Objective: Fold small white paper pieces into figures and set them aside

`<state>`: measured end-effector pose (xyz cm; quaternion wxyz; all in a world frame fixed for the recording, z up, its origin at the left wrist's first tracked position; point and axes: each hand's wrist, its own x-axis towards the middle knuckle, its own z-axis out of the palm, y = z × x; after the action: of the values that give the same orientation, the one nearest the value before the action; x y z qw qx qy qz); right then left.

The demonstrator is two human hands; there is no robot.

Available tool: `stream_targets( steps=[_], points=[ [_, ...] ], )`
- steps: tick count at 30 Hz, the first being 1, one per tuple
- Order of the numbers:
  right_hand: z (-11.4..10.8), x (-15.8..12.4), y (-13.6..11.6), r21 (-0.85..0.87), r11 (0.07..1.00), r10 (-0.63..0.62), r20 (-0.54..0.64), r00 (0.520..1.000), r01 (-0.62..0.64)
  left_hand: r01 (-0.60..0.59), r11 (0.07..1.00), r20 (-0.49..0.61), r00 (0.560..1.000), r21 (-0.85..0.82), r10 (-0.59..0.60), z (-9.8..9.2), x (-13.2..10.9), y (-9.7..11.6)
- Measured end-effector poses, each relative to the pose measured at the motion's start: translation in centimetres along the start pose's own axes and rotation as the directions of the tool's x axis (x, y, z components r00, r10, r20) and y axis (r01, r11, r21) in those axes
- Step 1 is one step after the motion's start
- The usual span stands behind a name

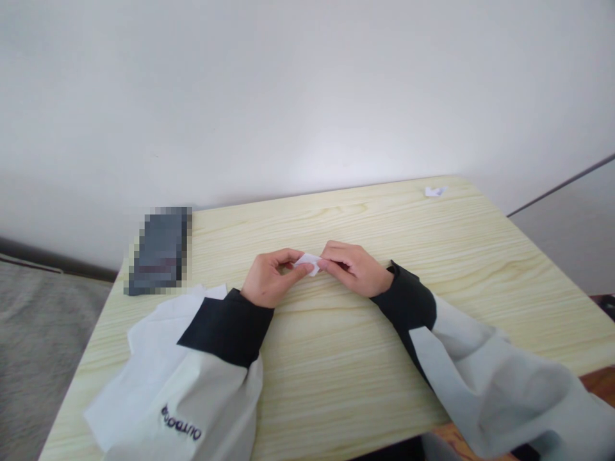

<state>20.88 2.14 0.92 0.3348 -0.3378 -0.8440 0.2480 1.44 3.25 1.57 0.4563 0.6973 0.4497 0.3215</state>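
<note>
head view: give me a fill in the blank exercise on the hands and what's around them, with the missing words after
1. The colour of the paper held by the left hand and the right hand is ____.
2. The cuffs at both wrists are coloured ____.
3. A scrap lies near the table's far ____ corner.
4. Of the two sleeves, the one showing lettering is the ____ one.

Missing words: white; black; right; left.
</note>
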Motion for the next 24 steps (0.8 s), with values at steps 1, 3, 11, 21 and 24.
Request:
stream_targets(
  steps=[1, 3, 11, 21, 24],
  points=[
    [0.01, -0.01, 0.03, -0.001, 1.000, 0.004, -0.006, 1.000, -0.004, -0.003, 1.000, 0.002, 1.000, -0.018, 0.003, 0.00, 0.02, 0.00],
    [0.03, -0.05, 0.08, -0.007, 1.000, 0.021, -0.028, 0.999, -0.021, -0.015, 0.999, -0.002, 1.000, -0.043, 0.014, 0.03, 0.07, 0.03],
    [0.05, 0.01, 0.01, -0.029, 0.997, 0.065, -0.040, 0.997, -0.066, -0.009, 0.996, 0.009, 1.000, 0.086, 0.008, 0.06, 0.04, 0.04],
    [0.02, -0.04, -0.10, -0.043, 0.997, 0.064, -0.104, 0.992, -0.069, -0.050, 0.999, -0.028, 0.998, -0.018, 0.050, 0.24, 0.13, -0.44],
    [0.16, -0.10, -0.06, -0.039, 0.995, 0.081, -0.174, 0.981, -0.089, -0.060, 0.998, -0.106, 0.993, -0.011, 0.058, 0.38, 0.18, -0.53]
  ],
)
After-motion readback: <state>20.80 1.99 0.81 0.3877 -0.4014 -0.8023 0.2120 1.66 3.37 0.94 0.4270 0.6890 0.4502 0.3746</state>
